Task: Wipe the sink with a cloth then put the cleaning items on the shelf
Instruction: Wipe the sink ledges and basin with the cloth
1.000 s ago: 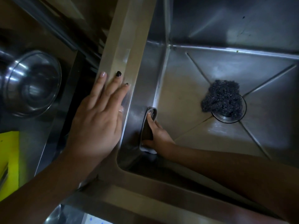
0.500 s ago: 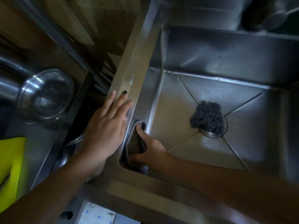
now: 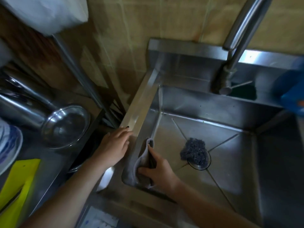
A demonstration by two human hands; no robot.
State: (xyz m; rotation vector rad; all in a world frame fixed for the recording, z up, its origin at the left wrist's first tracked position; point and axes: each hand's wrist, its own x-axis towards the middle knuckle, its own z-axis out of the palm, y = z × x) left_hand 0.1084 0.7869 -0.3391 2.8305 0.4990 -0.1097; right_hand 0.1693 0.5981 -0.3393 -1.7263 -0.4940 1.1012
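grey cloth held by right hand, seemingly pressed to sink wall.

To my left a steel bowl lies tipped on its side, a blue-patterned plate beside it and a yellow board nearer me. Ahead, a tap rises against the tiled wall.

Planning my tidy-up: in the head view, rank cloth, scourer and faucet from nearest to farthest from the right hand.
1. cloth, gripped in the right hand.
2. scourer, just right, on the drain.
3. faucet, at the back.
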